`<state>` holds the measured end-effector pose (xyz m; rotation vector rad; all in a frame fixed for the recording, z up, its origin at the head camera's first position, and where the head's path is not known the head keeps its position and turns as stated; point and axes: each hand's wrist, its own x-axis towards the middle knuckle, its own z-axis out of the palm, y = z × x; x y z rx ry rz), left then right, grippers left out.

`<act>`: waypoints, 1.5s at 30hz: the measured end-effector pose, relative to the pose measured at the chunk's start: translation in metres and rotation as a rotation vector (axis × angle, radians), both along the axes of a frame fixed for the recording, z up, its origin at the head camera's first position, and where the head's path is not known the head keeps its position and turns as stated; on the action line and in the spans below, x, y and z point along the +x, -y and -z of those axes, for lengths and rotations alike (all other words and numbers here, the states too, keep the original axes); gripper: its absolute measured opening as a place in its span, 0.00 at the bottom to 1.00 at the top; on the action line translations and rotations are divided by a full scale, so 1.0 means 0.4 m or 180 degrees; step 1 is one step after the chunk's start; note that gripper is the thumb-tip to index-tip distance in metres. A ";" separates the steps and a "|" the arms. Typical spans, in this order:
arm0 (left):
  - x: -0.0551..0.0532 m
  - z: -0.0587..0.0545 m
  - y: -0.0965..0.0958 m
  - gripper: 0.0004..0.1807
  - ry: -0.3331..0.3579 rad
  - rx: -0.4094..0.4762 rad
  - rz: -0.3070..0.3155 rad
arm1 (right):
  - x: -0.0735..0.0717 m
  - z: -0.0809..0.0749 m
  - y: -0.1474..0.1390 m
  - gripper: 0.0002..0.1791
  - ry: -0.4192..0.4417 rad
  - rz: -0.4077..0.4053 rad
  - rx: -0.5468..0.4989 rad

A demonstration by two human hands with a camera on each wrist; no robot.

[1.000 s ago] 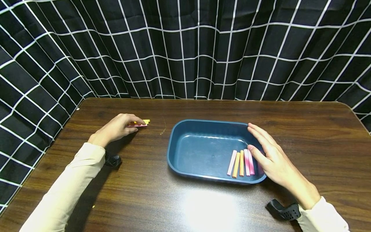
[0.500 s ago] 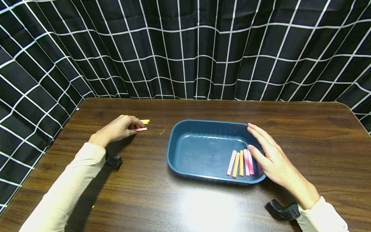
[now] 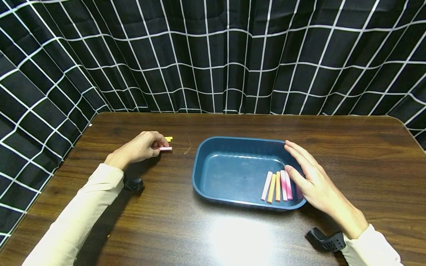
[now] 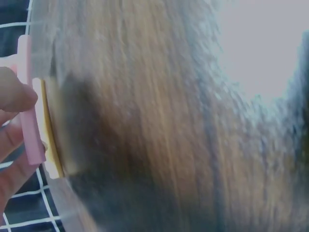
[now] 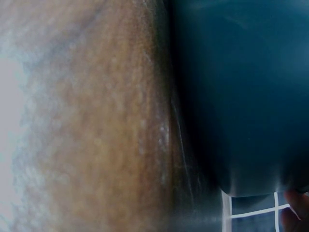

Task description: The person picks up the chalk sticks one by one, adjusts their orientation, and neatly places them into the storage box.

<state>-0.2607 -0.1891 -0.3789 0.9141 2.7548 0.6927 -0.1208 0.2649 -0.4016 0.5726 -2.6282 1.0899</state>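
In the head view my left hand (image 3: pixel 143 147), at the left of the table, pinches a pale pink chalk stick (image 3: pixel 165 149) between thumb and fingers. The left wrist view shows that pink chalk (image 4: pixel 30 113) in front of a yellow chalk stick (image 4: pixel 50 137). Yellow chalk (image 3: pixel 169 139) lies just behind my left fingers, which hide part of it. My right hand (image 3: pixel 313 181) rests on the right end of a blue plastic bin (image 3: pixel 219 202), its fingers fairly straight along the rim. Several pink and orange chalk sticks (image 3: pixel 277 187) lie side by side in the bin's right end.
The brown wooden table (image 3: pixel 166 229) carries a small yellow crumb (image 3: pixel 108 235) near the left sleeve and a faint curved mark left of the bin. A black curtain with white grid lines (image 3: pixel 213 55) hangs behind and to the left.
The pink chalk has come away from the yellow chalk, towards the front. My left hand has moved slightly right with it. The right hand and bin stay put.
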 end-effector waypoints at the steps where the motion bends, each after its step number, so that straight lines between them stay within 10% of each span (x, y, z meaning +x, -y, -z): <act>1: 0.001 -0.003 -0.002 0.13 0.0004 -0.0004 -0.0015 | 0.000 -0.001 0.000 0.30 0.0008 0.0005 0.0000; 45: 0.054 -0.118 -0.090 0.12 -0.0249 0.0166 0.0153 | 0.001 -0.001 0.003 0.30 0.0011 0.0008 0.0007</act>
